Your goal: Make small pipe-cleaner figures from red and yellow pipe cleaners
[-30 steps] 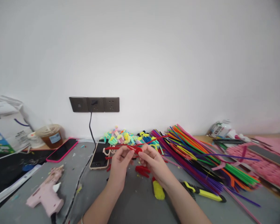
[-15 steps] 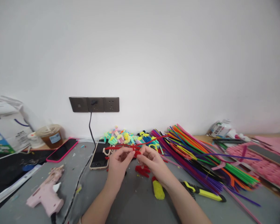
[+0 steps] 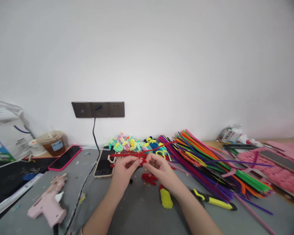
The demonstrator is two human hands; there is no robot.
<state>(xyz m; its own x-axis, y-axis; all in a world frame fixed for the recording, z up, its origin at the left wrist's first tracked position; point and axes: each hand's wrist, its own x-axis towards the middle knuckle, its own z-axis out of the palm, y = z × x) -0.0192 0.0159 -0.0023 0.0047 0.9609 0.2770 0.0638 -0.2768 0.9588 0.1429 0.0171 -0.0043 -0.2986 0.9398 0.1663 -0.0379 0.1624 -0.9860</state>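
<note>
My left hand (image 3: 123, 171) and my right hand (image 3: 159, 169) meet above the grey table (image 3: 137, 212), both pinching a red pipe cleaner (image 3: 137, 153) where it is twisted. Its ends stick out to the left and up to the right. Small red pieces (image 3: 149, 178) lie just below my right hand. A yellow fuzzy roll (image 3: 166, 199) lies near my right wrist.
A big pile of coloured pipe cleaners (image 3: 210, 163) fills the right. Yellow-handled cutters (image 3: 213, 202) lie by my right forearm. A pink glue gun (image 3: 50, 205), two phones (image 3: 103, 163) (image 3: 65, 157), a lidded drink cup (image 3: 52, 143) and small finished figures (image 3: 132, 143) are also on the table.
Both hands have kept twisting the red pipe cleaner, shifting slightly lower and closer together. The view drifted a little.
</note>
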